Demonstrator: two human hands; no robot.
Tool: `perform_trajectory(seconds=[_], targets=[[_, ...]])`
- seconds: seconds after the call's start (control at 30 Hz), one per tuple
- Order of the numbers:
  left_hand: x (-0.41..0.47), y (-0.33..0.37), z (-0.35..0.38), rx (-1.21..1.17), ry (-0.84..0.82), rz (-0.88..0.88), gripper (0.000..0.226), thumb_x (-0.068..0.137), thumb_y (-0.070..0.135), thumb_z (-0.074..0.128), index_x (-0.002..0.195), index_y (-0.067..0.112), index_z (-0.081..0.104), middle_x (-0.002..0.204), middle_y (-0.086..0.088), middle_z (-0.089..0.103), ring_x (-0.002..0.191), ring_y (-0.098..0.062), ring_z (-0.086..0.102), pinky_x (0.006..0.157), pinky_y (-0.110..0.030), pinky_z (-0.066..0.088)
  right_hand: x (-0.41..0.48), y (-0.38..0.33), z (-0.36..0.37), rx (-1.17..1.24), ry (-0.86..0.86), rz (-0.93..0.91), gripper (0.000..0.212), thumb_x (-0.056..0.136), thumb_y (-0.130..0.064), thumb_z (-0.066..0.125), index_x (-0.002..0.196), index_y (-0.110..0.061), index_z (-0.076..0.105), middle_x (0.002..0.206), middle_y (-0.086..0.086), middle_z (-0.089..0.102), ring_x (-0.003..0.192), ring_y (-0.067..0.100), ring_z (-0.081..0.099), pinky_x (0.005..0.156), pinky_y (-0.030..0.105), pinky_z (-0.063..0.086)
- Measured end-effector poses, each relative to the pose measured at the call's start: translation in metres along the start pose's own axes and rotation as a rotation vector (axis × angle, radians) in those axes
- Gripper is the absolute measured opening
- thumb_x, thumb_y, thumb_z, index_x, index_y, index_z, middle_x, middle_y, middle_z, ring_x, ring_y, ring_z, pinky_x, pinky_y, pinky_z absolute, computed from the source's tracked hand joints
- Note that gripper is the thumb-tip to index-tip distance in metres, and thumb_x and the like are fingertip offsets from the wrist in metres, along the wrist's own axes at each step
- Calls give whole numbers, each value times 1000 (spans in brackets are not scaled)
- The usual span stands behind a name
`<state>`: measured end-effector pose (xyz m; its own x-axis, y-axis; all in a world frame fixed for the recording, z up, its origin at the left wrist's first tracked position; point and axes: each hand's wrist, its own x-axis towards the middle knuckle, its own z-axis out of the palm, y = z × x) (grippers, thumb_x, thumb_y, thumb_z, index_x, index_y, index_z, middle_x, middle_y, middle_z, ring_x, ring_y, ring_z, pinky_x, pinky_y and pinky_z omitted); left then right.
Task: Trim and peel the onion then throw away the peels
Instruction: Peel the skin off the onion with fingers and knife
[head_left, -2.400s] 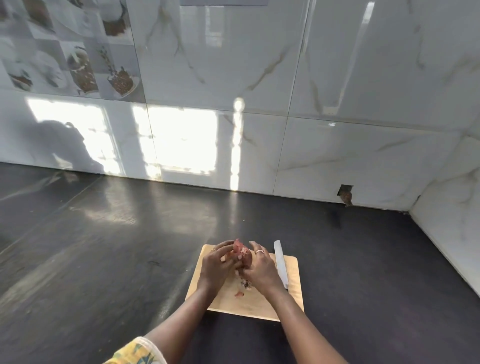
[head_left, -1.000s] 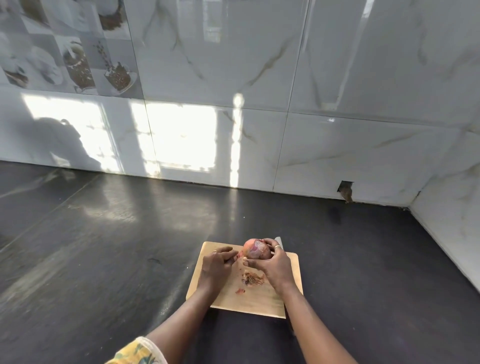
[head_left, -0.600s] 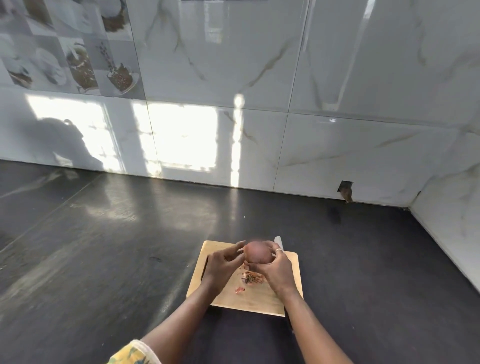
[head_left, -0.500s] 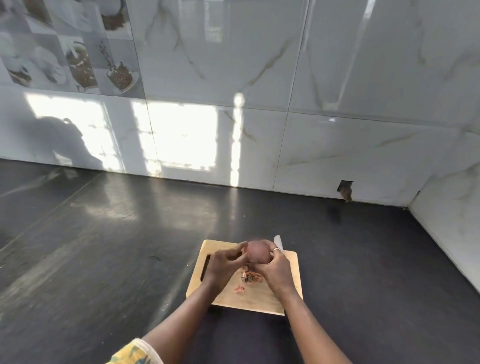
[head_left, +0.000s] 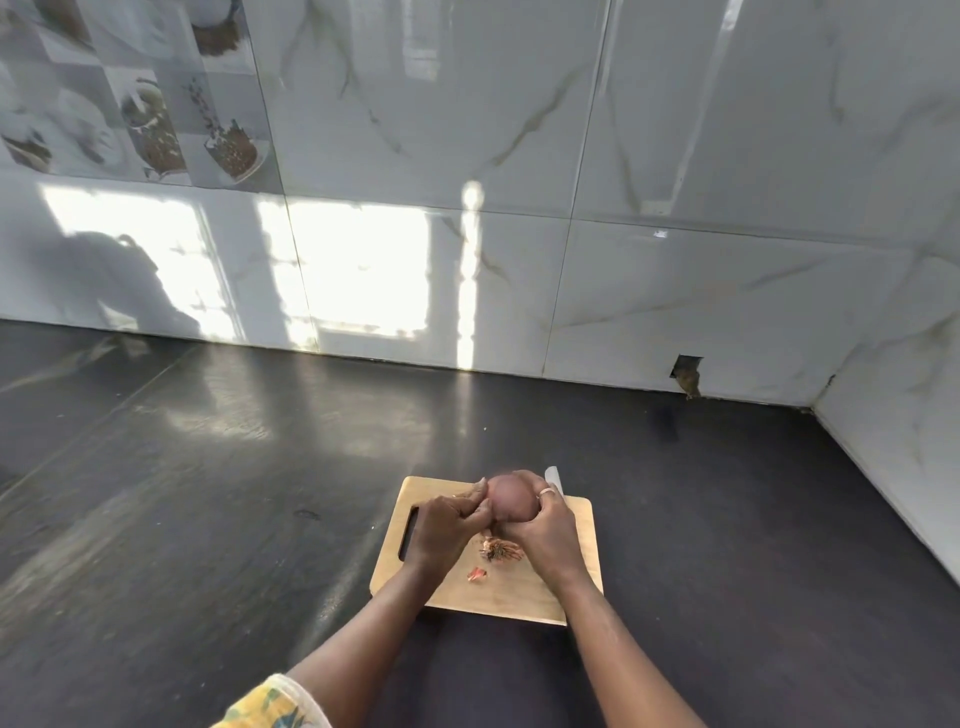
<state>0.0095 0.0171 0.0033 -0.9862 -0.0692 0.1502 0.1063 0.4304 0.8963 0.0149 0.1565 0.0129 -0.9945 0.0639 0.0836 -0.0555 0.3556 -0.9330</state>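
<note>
1. Head view: only one camera. It looks down at a dark countertop (head_left: 208, 519) backed by glossy marble-look wall tiles (head_left: 675, 286).
2. Wooden cutting board (head_left: 582, 597) lies flat on the counter, near the front edge. Handle slot is on its left side.
3. Onion (head_left: 511, 496) is reddish, slightly blurred, and held up above the far part of the board between both hands. Whether it touches the board cannot be told.
4. Right hand (head_left: 548, 535) is wrapped around the onion's right and lower side, fingers curled over it, grasping it. Ring (head_left: 546, 491) is visible on one finger.
5. Left hand (head_left: 449, 527) is closed at the onion's left side, fingertips (head_left: 480, 488) pinched against the skin. What exactly they pinch is too small to tell; contact with the onion is clear.
6. Peel scraps (head_left: 500, 550) lie on the board directly below the hands: one fibrous reddish-brown clump. A smaller scrap (head_left: 477, 573) sits just beside it, toward the near edge.
7. Knife (head_left: 553, 475) is mostly hidden behind the right hand. Only the pale blade tip shows, past the board's far edge.
8. Patterned yellow sleeve (head_left: 270, 706) shows on the left arm at the bottom of the frame.
9. Small notch in the wall tiles (head_left: 687, 371) sits at counter level, far right, well apart from the board.
</note>
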Motion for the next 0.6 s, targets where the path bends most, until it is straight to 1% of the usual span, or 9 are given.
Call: perform_trajectory(seconds=[0.07,0.13,0.17,0.23,0.27,0.33,0.4,0.5,0.6], targets=[[0,-1,0,66,11,40,33,83,12,64,115,5,61,117,-10,60,97,8,53,83,-15,48,0,1,1,-5,6,-9,69,53,-11,90,114,-19,58,109,-4,55,101,12,58,86,18,50],[-1,0,-1,139,22,82,33,82,13,64,114,6,62,115,-11,61,98,1,58,85,-22,49,1,1,3,-12,4,-13,69,54,-10,89,115,-18,59,110,-2,55,102,13,58,89,24,51],[-2,2,-2,168,27,94,34,81,18,63,113,6,63,113,-11,62,97,-2,60,86,-22,48,1,1,3,-14,0,-14,68,54,-11,89,114,-18,59,111,-2,56,102,13,58,89,24,51],[-5,4,-1,194,46,105,49,74,37,51,110,7,66,105,-13,68,90,-10,66,84,-20,45,1,3,5,-9,-5,-12,68,52,-15,90,112,-22,60,111,-2,58,102,13,60,88,25,52],[-6,4,-1,209,65,111,53,71,40,47,108,7,68,100,-14,70,86,-15,69,82,-22,44,0,4,6,-2,-8,-9,69,50,-17,91,110,-25,59,111,-1,59,102,13,60,87,26,53],[-5,5,-3,258,84,90,36,76,26,59,106,9,70,95,-15,72,85,-22,70,81,-22,40,-1,5,7,15,-8,1,70,49,-19,92,107,-31,55,111,-1,61,101,12,61,86,25,53],[-4,7,-3,254,104,77,28,77,12,66,105,13,71,93,-12,73,85,-20,69,75,-16,39,0,7,8,32,-6,16,68,49,-19,92,103,-35,53,112,0,61,100,12,61,85,27,54],[-5,8,-3,180,144,18,26,77,12,66,102,17,72,91,-6,74,82,-12,67,69,-8,37,0,8,9,60,-2,35,64,48,-18,92,95,-38,53,111,1,62,99,13,63,86,32,55],[-7,7,-5,58,184,-17,23,79,8,63,97,18,74,88,-2,75,78,-6,66,70,-14,47,0,8,10,92,-12,51,63,49,-16,92,96,-35,55,110,3,62,96,14,64,83,33,57]])
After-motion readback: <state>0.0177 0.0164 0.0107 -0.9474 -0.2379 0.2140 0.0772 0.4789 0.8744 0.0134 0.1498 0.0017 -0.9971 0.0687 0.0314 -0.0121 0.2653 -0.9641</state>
